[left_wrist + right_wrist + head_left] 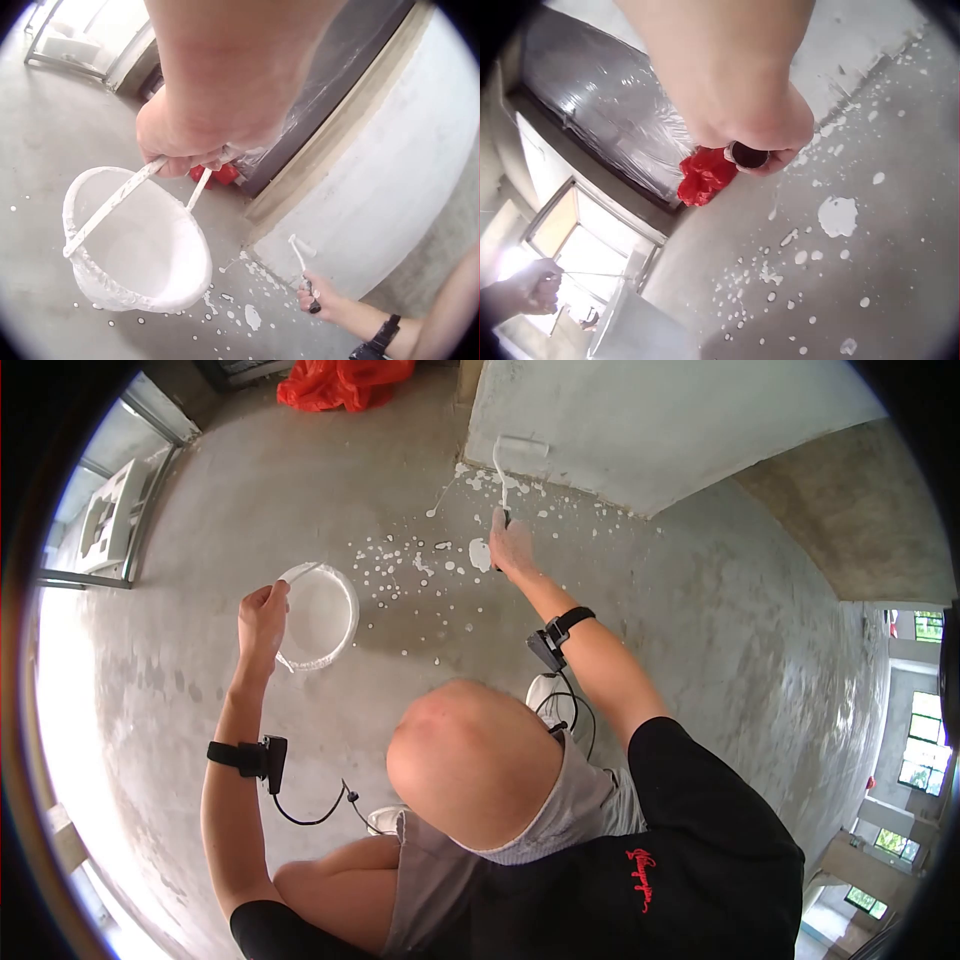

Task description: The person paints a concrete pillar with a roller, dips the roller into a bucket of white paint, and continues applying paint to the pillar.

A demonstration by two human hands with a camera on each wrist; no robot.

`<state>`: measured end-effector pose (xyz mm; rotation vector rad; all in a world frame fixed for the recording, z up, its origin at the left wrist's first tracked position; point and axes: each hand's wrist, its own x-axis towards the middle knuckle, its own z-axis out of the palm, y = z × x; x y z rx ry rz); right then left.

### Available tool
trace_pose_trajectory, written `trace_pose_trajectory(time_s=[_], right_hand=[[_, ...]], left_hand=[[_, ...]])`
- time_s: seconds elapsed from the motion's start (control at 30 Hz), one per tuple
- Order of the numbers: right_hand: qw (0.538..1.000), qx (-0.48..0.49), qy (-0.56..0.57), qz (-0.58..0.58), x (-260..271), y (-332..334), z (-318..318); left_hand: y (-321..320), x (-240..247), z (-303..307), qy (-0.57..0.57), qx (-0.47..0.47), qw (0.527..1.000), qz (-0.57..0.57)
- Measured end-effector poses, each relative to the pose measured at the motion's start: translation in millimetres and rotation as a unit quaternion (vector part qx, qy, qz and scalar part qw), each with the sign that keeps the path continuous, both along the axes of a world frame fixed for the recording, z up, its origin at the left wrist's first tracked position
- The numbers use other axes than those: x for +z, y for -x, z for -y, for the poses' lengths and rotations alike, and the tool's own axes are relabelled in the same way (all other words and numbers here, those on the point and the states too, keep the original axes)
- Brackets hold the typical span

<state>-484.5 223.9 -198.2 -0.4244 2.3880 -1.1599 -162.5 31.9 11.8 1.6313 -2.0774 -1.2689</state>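
My left hand (262, 618) grips the paint-smeared handle (120, 199) of a white bucket (350, 622). In the left wrist view the bucket hangs tilted below that hand, its mouth showing a pale inside and a coated rim. A paint roller (523, 447) with a white frame is in my right hand (512, 546), held by its dark grip (313, 305). The roller's sleeve lies against the low part of the white wall (650, 420) in the head view. Only the round butt of the grip (749, 155) shows below the fist in the right wrist view; the sleeve is hidden there.
White paint spots (420, 565) dot the grey concrete floor (400, 480) between bucket and wall, with one larger puddle (838, 217). A red plastic bag (345, 382) lies at the back. My bent knee (470, 750) and the wrist-camera cables (310, 822) are in front.
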Motion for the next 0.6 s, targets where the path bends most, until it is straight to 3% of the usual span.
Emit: trace_pose_trajectory(time_s=[0.1, 0.23, 0.33, 0.4, 0.43, 0.53, 0.6], right_hand=[[0.997, -0.028, -0.024, 0.071, 39.9, -16.6, -21.0], [0.997, -0.053, 0.007, 0.057, 47.1, -4.4, -39.3], [0.998, -0.044, 0.003, 0.037, 57.2, 2.5, -44.1], [0.995, -0.047, 0.022, -0.085, 63.6, 9.4, -44.6], [0.995, -0.049, 0.020, -0.084, 71.7, 10.2, -44.2], [0.995, -0.042, 0.067, -0.064, 105.6, 8.7, -39.7], [0.986, -0.062, 0.115, 0.108, 122.2, -5.2, -36.1]], left_hand=[[1.2, 4.5, -1.9, 0.000, -0.003, 1.000, -0.001], [2.7, 5.4, -3.9, 0.006, -0.010, 1.000, -0.018], [4.1, 7.6, -5.1, 0.001, -0.016, 1.000, -0.005], [4.9, 6.4, -5.2, -0.004, -0.013, 1.000, 0.011], [4.5, 5.0, -5.7, -0.006, -0.015, 1.000, 0.012], [3.7, 4.9, -4.4, -0.005, -0.017, 1.000, 0.016], [3.5, 3.7, -4.5, -0.010, -0.012, 1.000, -0.007]])
